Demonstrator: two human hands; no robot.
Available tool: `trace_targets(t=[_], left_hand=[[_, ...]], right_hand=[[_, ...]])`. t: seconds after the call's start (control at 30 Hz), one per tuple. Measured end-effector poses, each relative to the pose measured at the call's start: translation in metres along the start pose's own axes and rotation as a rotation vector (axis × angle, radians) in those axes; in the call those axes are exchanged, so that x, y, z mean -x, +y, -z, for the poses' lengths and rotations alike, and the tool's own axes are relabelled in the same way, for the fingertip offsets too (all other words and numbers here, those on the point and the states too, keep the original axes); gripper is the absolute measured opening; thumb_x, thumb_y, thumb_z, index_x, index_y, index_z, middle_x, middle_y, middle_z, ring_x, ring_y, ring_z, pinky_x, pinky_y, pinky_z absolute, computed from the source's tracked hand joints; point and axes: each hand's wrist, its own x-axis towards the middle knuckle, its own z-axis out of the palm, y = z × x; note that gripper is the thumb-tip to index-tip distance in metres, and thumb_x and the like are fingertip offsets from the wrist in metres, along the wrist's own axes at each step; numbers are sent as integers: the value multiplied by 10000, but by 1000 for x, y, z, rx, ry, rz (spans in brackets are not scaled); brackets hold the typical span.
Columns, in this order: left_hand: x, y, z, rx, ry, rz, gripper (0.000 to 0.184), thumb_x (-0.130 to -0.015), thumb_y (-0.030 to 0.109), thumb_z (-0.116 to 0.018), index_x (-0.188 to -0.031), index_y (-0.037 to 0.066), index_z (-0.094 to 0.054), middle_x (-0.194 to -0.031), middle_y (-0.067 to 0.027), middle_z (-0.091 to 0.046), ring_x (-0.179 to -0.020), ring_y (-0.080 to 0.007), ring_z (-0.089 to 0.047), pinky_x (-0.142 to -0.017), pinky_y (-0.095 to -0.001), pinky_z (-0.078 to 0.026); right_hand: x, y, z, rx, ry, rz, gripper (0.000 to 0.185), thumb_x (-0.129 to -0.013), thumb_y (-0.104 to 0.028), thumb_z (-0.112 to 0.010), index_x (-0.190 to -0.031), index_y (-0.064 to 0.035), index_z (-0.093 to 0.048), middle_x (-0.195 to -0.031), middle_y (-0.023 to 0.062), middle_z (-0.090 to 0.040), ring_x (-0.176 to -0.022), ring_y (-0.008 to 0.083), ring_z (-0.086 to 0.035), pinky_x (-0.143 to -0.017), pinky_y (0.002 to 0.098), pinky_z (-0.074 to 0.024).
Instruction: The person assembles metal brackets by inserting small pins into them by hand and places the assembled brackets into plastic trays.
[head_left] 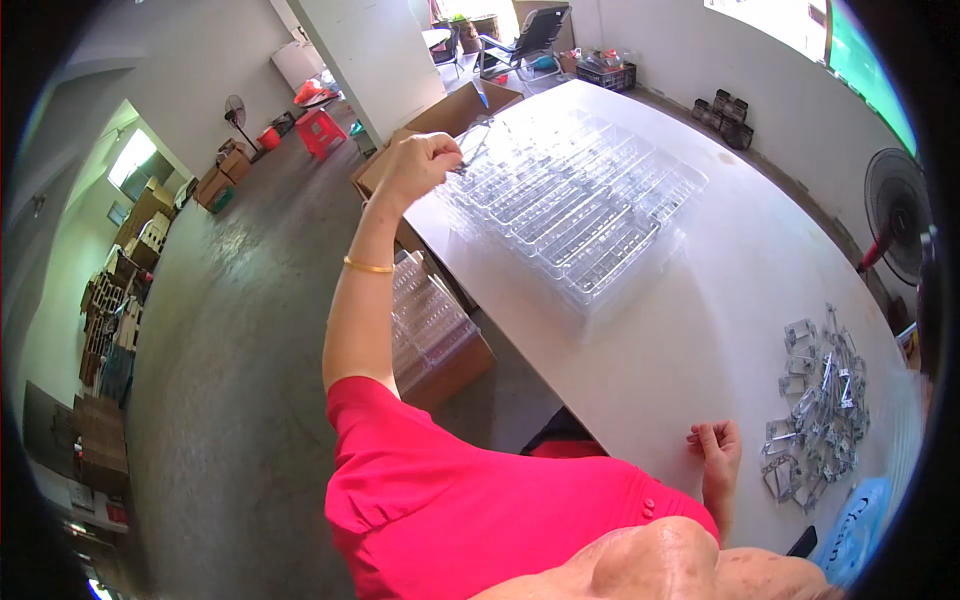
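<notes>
At the near right, a blue plastic bag (858, 530) carries lettering that seems to read "Clean"; no other writing can be made out. Just left of it, by the table's near edge, the right hand (716, 445) rests with fingers curled in toward the thumb, nothing showing in them. Beyond, on the right of the white table (640, 350), lies a loose heap of grey metal pieces (825, 400); they look apt to snag, so lifting each one free singly would be wise. Farther off to the left, the left hand (420, 168) is raised beside the left edge of the clear plastic trays (610, 245), fingertips pinched together on what looks like a small metal piece (458, 169), partly hidden. A light pinch, with the wrist kept high, should spare the thin tray walls; glare across their far part makes close looking worthwhile. Past the trays, at the far left, stands an open cardboard box (465, 108), any marking on it unreadable.
</notes>
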Motion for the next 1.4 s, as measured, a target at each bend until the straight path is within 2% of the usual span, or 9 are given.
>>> trace_targets(t=[0.07,0.33,0.53,0.6,0.7,0.9,1.13,1.33,1.4], left_hand=[[-17,-25,5,-30,-41,119,106,-900,119,-705,-890,17,-730,-701,2,-661,-589,-55,-595,-554,-225,-493],[-58,-66,-15,-84,-185,141,92,-874,118,-694,-862,30,-717,-671,-8,-643,-560,-81,-609,-504,-252,-490],[-67,-66,-26,-185,-260,204,100,-857,110,-696,-867,12,-709,-685,-45,-666,-573,-114,-644,-519,-282,-524],[-70,-65,-25,-220,-308,264,98,-818,92,-703,-884,21,-721,-761,-87,-686,-621,-150,-668,-596,-317,-555],[-69,-62,-28,-208,-336,205,91,-841,92,-692,-879,13,-714,-693,-56,-673,-588,-122,-652,-529,-287,-530],[-69,-68,-37,-362,-417,183,78,-816,71,-692,-850,4,-713,-711,-78,-682,-582,-139,-654,-534,-304,-535],[-66,-68,-38,-290,-378,206,83,-811,63,-688,-865,13,-726,-718,-92,-686,-556,-148,-631,-534,-313,-533],[-66,-58,-42,-424,-386,197,95,-798,56,-699,-882,30,-734,-742,-110,-689,-558,-157,-635,-557,-325,-533],[-68,-56,-44,-540,-401,258,112,-806,110,-710,-907,89,-751,-964,-161,-742,-911,-304,-721,-836,-399,-563]], right_hand=[[-5,15,4,-10,18,5,139,-1007,-149,-646,-955,-50,-564,-897,74,-684,-746,129,-649,-685,261,-529],[-8,24,3,0,67,-3,141,-988,-123,-669,-934,-60,-554,-856,56,-673,-689,104,-623,-638,249,-521],[-8,22,1,9,71,-23,154,-988,-110,-667,-921,-65,-536,-808,26,-622,-667,98,-622,-599,242,-526],[-8,23,0,-17,79,-28,163,-989,-113,-669,-911,-67,-534,-807,26,-624,-666,92,-619,-584,235,-522],[-8,23,-1,-1,79,-17,168,-991,-112,-666,-904,-67,-530,-804,26,-625,-662,90,-616,-577,238,-524],[-8,25,0,6,78,-38,177,-984,-137,-686,-910,-72,-539,-802,20,-628,-659,83,-608,-570,228,-511],[-9,30,1,40,82,-16,189,-978,-166,-699,-914,-79,-544,-792,12,-627,-657,74,-601,-564,224,-502],[-8,29,1,44,81,-22,182,-979,-161,-697,-914,-82,-546,-794,10,-627,-658,73,-600,-565,223,-501],[-8,28,1,35,72,-27,178,-980,-156,-694,-916,-81,-545,-795,11,-627,-657,74,-600,-566,224,-502]])
